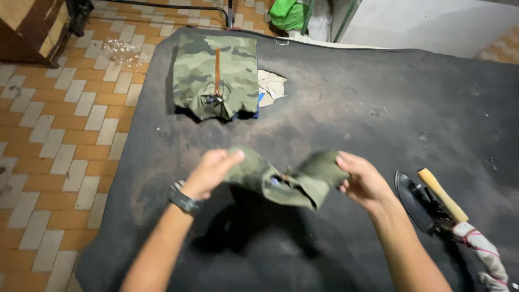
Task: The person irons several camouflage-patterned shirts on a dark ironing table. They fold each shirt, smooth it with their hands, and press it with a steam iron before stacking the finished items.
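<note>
**Both hands hold a camouflage cloth above the dark table**

Your left hand [210,174] pinches one end of a small camouflage cloth [284,178]: the thumb lies on top and the fingers are curled under the fabric. You wear a dark watch [184,200] on this wrist. Your right hand [365,184] grips the other end, thumb pressed on the cloth, the other fingers bent below it. The cloth hangs between both hands, crumpled and a little blurred, above the near part of the table [351,108]; its shadow falls on the cover under it.

To your right, an iron [424,200] with a wooden handle lies on the table, near the right hand but apart from it.

Farther away, a folded camouflage stack [216,75] rests at the far left of the table, with a pale paper piece [272,86] just beside it. Beyond is the tiled floor [59,135].
</note>
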